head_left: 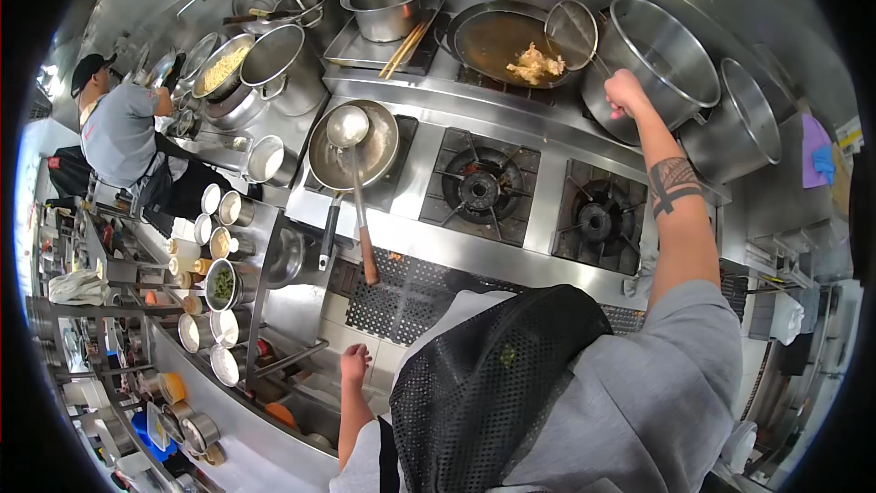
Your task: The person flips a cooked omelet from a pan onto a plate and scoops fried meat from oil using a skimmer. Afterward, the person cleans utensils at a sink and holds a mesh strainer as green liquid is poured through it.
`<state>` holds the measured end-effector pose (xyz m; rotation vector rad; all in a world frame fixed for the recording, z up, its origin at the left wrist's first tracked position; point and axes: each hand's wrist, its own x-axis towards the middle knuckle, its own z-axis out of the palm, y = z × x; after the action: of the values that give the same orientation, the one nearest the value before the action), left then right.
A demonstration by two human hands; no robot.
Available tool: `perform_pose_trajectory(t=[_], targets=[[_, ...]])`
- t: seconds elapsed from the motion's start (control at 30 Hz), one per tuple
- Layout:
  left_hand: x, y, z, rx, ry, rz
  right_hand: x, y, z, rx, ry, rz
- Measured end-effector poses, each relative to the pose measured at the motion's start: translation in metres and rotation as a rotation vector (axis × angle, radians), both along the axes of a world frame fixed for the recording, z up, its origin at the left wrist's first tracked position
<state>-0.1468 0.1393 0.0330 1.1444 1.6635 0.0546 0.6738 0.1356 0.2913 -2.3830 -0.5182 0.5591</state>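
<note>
My right hand (pixel 624 94) is closed round the handle of a wire strainer (pixel 571 34) at the back of the stove. The strainer's mesh bowl hangs over the right side of a wide dark wok (pixel 493 36) holding brownish liquid. Beside the mesh, golden fried pieces (pixel 536 65) lie at the wok's right edge. My left hand (pixel 356 362) hangs low by my side, away from the stove, its fingers loosely curled with nothing seen in them.
Tall steel pots (pixel 663 55) stand right of the wok. A pan (pixel 374 148) with a ladle (pixel 348 127) rests on the left burner, its wooden handle overhanging the front. Bare burners (pixel 479 187) lie between. Ingredient containers (pixel 220 283) line the left counter. Another person (pixel 119 128) stands far left.
</note>
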Motion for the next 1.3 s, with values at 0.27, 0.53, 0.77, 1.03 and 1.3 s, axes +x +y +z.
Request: perform_pose_trajectory(t=[0.27, 0.53, 0.77, 1.03, 1.3], targets=[[-0.034, -0.055, -0.068, -0.015, -0.194, 0.090, -0.006, 0.000, -0.003, 0.080, 0.427, -0.043], [-0.116, -0.160, -0.106, 0.059, 0.182, -0.284, -0.011, 0.024, -0.029, 0.213, 0.863, -0.082], [-0.107, -0.149, -0.086, 0.088, 0.198, -0.167, -0.044, 0.061, -0.071, 0.512, 1.210, -0.122], [-0.037, -0.065, -0.029, 0.138, 0.150, -0.048, -0.103, 0.076, -0.082, 0.685, 0.942, -0.071], [-0.061, -0.087, -0.057, -0.002, -0.023, 0.172, -0.122, 0.079, -0.068, 0.790, 0.953, -0.143]])
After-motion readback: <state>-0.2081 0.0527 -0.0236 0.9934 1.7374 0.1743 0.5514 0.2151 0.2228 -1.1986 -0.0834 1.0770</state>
